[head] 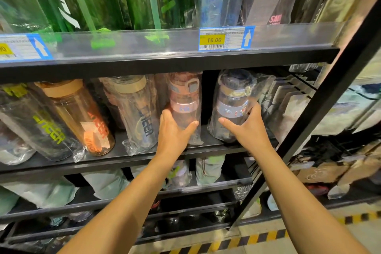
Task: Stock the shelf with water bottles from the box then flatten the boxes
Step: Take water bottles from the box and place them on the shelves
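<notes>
Fingers (166, 114) of left hand (174, 136) curl round upright pink-capped bottle (184, 97), right hand (249, 128) round upright blue-capped bottle (233, 99) beside it, both below price tag (214, 39).

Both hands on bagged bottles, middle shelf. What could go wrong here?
The left hand and right hand grip through loose plastic bags; the pink bottle or dark bottle might slip. Both stand near the shelf's front edge and could tip off. The leaning clear bottle alongside may get knocked.

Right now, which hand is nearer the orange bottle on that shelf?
Left. The left hand grips the pink bottle, to the right of the orange bottle; the right hand holds the blue-banded bottle, even farther right.
</notes>
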`<state>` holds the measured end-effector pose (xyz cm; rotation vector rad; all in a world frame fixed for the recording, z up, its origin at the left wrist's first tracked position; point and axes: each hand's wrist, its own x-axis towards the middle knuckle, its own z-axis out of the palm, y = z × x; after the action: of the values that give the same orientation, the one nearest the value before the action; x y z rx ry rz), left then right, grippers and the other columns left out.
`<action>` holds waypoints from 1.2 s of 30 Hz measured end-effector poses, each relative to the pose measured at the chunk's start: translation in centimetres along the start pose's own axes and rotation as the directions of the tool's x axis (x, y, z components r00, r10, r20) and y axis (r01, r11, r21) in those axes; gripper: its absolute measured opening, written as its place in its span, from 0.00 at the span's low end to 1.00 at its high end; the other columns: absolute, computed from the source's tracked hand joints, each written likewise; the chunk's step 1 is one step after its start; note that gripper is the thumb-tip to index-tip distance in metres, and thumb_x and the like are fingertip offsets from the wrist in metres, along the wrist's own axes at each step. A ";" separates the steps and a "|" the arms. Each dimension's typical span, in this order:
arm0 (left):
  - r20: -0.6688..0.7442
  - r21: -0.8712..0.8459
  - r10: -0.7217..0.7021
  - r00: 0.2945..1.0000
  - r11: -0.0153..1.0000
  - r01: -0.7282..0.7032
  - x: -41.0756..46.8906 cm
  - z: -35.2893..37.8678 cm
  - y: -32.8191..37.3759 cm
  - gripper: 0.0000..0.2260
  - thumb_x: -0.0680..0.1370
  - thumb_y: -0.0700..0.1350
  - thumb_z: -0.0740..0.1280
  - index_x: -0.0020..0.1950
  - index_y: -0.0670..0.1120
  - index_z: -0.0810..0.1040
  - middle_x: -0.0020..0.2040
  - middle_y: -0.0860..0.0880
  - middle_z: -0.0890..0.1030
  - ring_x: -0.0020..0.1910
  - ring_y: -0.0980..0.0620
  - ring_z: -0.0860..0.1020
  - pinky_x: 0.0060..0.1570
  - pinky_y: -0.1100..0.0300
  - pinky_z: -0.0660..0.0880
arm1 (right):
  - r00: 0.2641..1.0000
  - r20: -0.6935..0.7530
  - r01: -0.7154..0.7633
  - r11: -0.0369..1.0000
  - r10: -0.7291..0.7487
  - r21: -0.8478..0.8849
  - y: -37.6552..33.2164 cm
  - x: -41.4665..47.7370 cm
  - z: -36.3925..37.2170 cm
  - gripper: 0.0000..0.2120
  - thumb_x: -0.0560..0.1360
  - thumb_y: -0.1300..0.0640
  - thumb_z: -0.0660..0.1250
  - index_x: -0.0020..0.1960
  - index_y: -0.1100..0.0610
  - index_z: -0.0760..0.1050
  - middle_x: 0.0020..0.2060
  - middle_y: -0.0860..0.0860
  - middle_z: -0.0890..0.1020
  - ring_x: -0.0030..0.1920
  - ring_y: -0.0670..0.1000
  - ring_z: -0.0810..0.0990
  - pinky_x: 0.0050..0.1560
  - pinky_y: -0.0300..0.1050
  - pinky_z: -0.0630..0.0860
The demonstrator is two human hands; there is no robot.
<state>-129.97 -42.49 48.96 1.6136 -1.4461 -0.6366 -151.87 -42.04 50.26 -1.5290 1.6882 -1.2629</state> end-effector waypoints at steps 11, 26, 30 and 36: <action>0.115 0.228 0.071 0.991 0.969 -0.096 -4.4 -6.6 -0.2 0.32 0.80 0.57 0.69 0.81 0.50 0.61 0.78 0.52 0.65 0.75 0.50 0.68 0.69 0.52 0.69 | 0.999 0.041 0.033 0.702 -0.005 -0.712 -4.2 -6.4 1.1 0.26 0.79 0.39 0.66 0.66 0.58 0.71 0.60 0.56 0.76 0.60 0.60 0.75 0.53 0.55 0.75; -0.321 0.370 0.000 0.947 0.920 0.125 -4.7 -28.9 -10.5 0.35 0.77 0.56 0.74 0.77 0.42 0.65 0.72 0.41 0.69 0.71 0.39 0.69 0.67 0.44 0.70 | 0.891 0.401 0.353 0.883 -0.215 -0.311 -16.9 -12.2 20.9 0.44 0.77 0.32 0.65 0.82 0.51 0.51 0.78 0.50 0.65 0.76 0.55 0.66 0.70 0.54 0.69; -0.271 0.223 -0.077 0.960 0.965 0.140 -2.7 -32.1 -13.5 0.42 0.76 0.60 0.73 0.82 0.46 0.57 0.79 0.45 0.64 0.73 0.42 0.70 0.69 0.47 0.70 | 0.942 0.317 0.203 0.941 -0.111 -0.272 -19.1 -12.2 26.4 0.53 0.74 0.36 0.73 0.84 0.55 0.45 0.80 0.54 0.61 0.77 0.59 0.63 0.72 0.55 0.67; -0.077 0.046 -0.137 0.988 0.989 0.141 -0.2 -32.5 -15.2 0.50 0.74 0.61 0.76 0.84 0.46 0.48 0.81 0.46 0.63 0.77 0.45 0.67 0.72 0.45 0.71 | 0.987 0.160 0.050 0.965 -0.009 -0.259 -19.9 -11.5 30.6 0.43 0.72 0.39 0.77 0.74 0.60 0.60 0.69 0.58 0.72 0.69 0.62 0.73 0.63 0.59 0.76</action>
<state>-95.14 -34.47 52.43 1.7714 -1.3146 -0.6161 -113.85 -38.16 52.69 -1.7623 1.7879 -0.9318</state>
